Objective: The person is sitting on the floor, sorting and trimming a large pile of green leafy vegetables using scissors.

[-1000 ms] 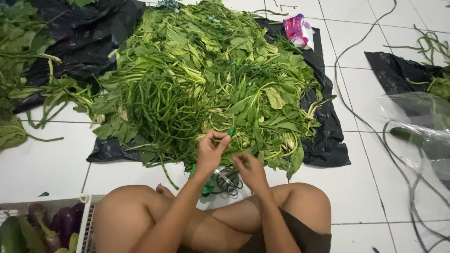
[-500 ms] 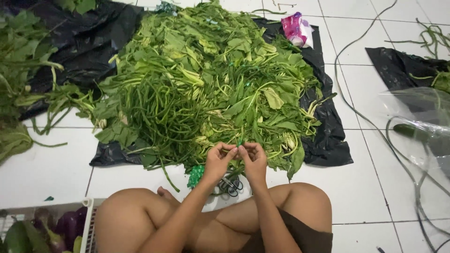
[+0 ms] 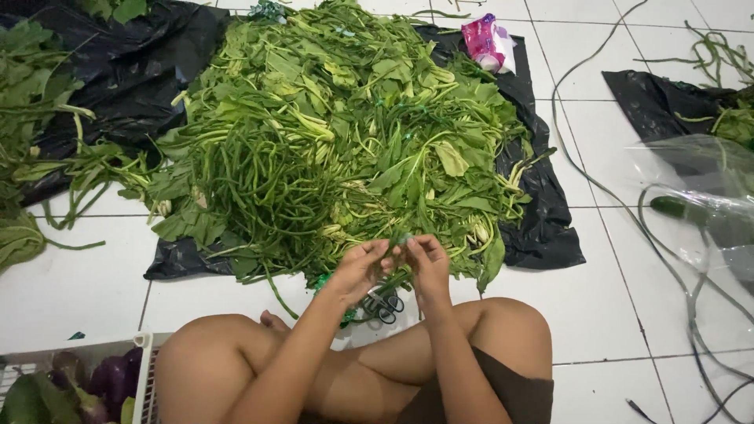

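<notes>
Hands meet low over the front edge of the greens as I watch from the head camera: the left hand [image 3: 363, 267] and the right hand [image 3: 428, 263] are brought together, fingertips pinched on a small bunch of green stems [image 3: 400, 276] held between them. That bunch hangs just under both hands, its lower end trailing toward the scissors [image 3: 383, 303] lying on the white tiled floor [image 3: 71, 298] right below. Just beyond the hands spreads the big heap of leafy greens and long beans [image 3: 330, 149], piled on a black plastic sheet [image 3: 542, 228]. Far beyond the right hand, at the sheet's far corner, sits a pink and white packet [image 3: 487, 41]. Well off to the left hand's near side, a white crate [image 3: 145, 345] holds purple eggplants [image 3: 110, 377]. Out past the right hand, clear plastic bags [image 3: 699, 196] and thin cords lie on the tiles. Bare crossed legs fill the foreground.
</notes>
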